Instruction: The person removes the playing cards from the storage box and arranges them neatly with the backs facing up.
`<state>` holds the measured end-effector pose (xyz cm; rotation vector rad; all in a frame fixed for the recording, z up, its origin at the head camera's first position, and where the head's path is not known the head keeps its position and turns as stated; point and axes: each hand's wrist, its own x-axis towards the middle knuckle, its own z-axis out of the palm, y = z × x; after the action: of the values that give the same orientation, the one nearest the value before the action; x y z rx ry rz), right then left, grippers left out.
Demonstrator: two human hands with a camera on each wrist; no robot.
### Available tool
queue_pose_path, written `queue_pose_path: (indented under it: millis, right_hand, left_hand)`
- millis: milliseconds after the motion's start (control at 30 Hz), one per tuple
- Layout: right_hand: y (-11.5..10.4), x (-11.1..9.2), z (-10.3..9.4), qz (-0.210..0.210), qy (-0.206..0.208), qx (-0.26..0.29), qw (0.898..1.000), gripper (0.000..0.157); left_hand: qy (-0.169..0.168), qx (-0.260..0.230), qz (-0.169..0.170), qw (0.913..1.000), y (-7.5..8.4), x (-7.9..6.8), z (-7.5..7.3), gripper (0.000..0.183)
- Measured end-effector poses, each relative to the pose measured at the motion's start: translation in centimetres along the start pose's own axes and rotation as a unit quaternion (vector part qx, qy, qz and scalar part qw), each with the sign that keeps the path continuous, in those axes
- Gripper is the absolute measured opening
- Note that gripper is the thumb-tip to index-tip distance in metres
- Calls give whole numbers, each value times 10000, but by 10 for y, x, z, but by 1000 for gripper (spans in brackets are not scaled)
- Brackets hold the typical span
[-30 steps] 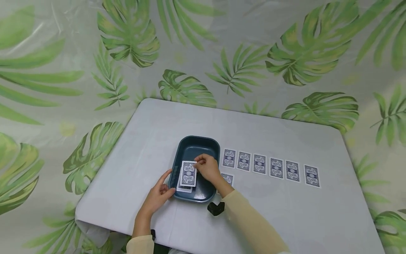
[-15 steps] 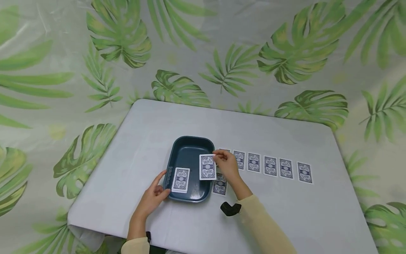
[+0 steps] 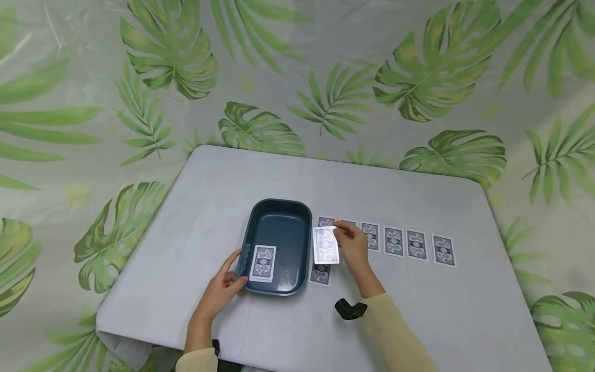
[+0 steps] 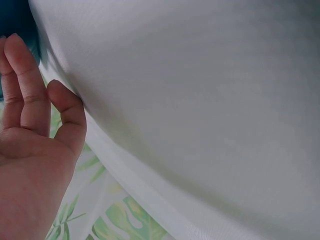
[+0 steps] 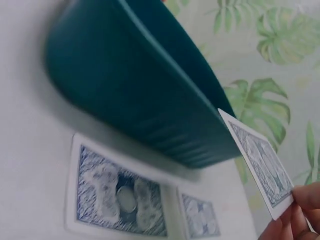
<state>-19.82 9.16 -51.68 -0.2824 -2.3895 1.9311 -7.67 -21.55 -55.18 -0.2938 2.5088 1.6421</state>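
Between thumb and fingers, my right hand (image 3: 357, 247) pinches a playing card (image 3: 326, 246) by its right edge, patterned back up. The card hangs just right of the dark teal tray (image 3: 288, 227), over the cards on the table. In the right wrist view the same card (image 5: 261, 162) is tilted beside the tray's wall (image 5: 145, 85). A small stack of face-down cards (image 3: 263, 262) lies in the tray's near left part. My left hand (image 3: 216, 292) touches the tray's near left corner, index finger along the rim and thumb lower; its fingers look relaxed in the left wrist view.
A row of several face-down cards (image 3: 393, 241) runs rightward from the tray, its left end partly hidden by the held card and right hand. Another card (image 3: 320, 274) lies nearer, beside the tray. A white cloth covers the table (image 3: 418, 310); a leaf-print sheet (image 3: 260, 51) hangs behind.
My right hand has lifted a card from the stack and carried it right, out over the tray's right rim. The left hand keeps its place at the tray.
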Motion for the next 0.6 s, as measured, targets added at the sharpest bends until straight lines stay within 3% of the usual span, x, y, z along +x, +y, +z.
queue_pose_path:
  millis: [433, 600]
  right_hand:
    - [52, -6, -21, 403, 1169, -782, 9892, 16]
    - [66, -12, -27, 35, 1150, -1156, 9866, 13]
  left_hand:
    - [21, -43, -66, 10000, 0, 0, 1, 70]
    - [37, -36, -45, 10000, 1, 0, 1, 70]
